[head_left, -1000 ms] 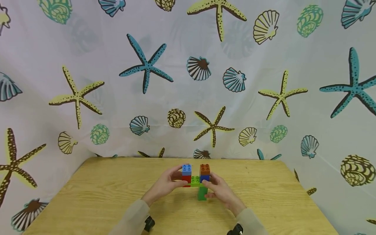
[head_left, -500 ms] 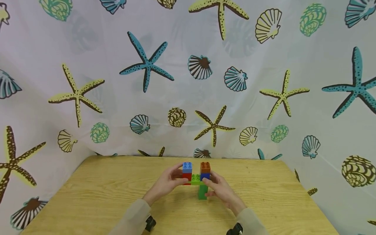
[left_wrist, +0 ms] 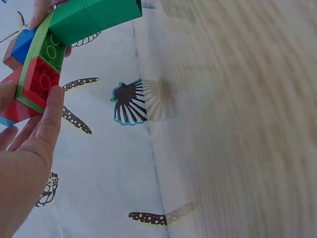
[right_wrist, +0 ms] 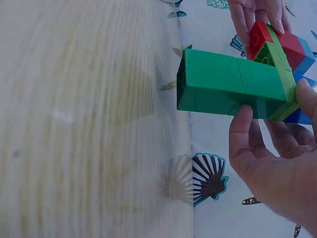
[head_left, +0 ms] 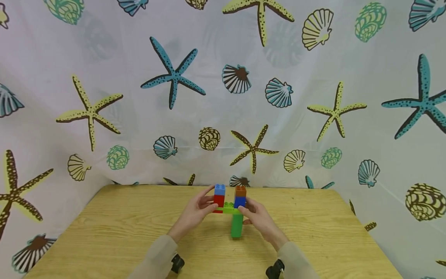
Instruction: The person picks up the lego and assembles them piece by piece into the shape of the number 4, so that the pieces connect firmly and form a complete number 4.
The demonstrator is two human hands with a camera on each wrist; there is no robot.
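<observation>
Both hands hold up one build of toy building bricks. A lime green plate (head_left: 229, 208) spans it. On its left end a red brick (head_left: 219, 200) stands under a light blue brick (head_left: 220, 189). The right end bears a blue brick (head_left: 239, 202) topped by a brown-orange brick (head_left: 240, 190). Two dark green bricks (right_wrist: 223, 79) form a leg beneath the right end; a short red brick (left_wrist: 41, 81) sits beneath the left. My left hand (head_left: 196, 211) pinches the left end. My right hand (head_left: 260, 219) grips the right end, a finger against the green leg.
The wooden table (head_left: 122, 232) extends below and around the hands. A patterned cloth (head_left: 195, 166) hangs behind it and along the sides. Dark wrist cameras (head_left: 177, 263) sit at both cuffs.
Both hands have raised the build slightly and shifted it a little left. More of the dark green leg shows under the plate in the head view. Both grips remain.
</observation>
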